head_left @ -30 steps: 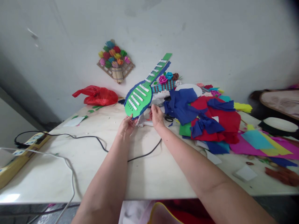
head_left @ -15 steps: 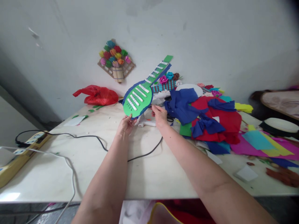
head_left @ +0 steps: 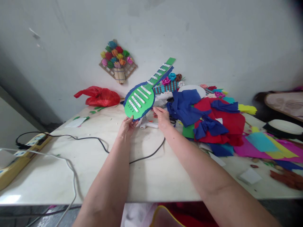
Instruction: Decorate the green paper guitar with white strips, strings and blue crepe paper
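Observation:
A green paper lute (head_left: pixel 147 100) with a blue edge and white strips across its body and neck is held up over the table, its neck slanting to the upper right. My left hand (head_left: pixel 128 125) is closed on the bottom rim of the round body, thumb in front. At the lower right edge, my right hand (head_left: pixel 162 116) pinches the blue rim between thumb and fingers. Below the lute lies a white glue gun (head_left: pixel 149 125), partly hidden by the right hand. The back of the lute is out of sight.
Crumpled blue paper (head_left: pixel 186 107) and red paper (head_left: pixel 233 121) pile up on the right. A red plastic bag (head_left: pixel 101 97) sits at the back left. A yellow power strip (head_left: pixel 11 170) stands at the left, and a black cord (head_left: pixel 78 138) crosses the table. Paper tulips (head_left: pixel 115 56) hang on the wall.
The lute has tilted very slightly, its neck tip now a touch lower. Both hands keep their hold in nearly the same place.

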`<act>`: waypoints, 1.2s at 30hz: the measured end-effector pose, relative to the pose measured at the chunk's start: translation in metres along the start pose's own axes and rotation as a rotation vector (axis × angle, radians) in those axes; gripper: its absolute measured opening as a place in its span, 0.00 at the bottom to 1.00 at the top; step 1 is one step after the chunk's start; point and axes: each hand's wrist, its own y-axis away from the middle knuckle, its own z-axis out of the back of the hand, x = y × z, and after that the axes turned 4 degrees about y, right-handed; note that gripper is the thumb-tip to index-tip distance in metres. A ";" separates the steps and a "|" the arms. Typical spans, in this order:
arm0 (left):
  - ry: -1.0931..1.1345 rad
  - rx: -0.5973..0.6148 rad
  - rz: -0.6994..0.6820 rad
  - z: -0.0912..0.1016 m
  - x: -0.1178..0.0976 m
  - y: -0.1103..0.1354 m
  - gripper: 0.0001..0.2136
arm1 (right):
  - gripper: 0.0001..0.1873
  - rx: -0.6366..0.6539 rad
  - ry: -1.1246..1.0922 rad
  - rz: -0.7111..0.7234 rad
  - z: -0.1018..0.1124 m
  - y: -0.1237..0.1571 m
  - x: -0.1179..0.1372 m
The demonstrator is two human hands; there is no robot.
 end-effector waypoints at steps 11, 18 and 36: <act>-0.018 -0.007 0.002 0.000 0.000 -0.001 0.08 | 0.14 0.022 -0.009 0.002 -0.001 0.000 0.001; -0.031 -0.006 -0.009 -0.003 -0.001 0.003 0.07 | 0.15 0.005 0.043 0.020 -0.001 0.001 0.000; -0.054 0.005 -0.055 -0.004 -0.001 0.003 0.05 | 0.13 0.020 0.207 0.133 0.000 0.000 0.001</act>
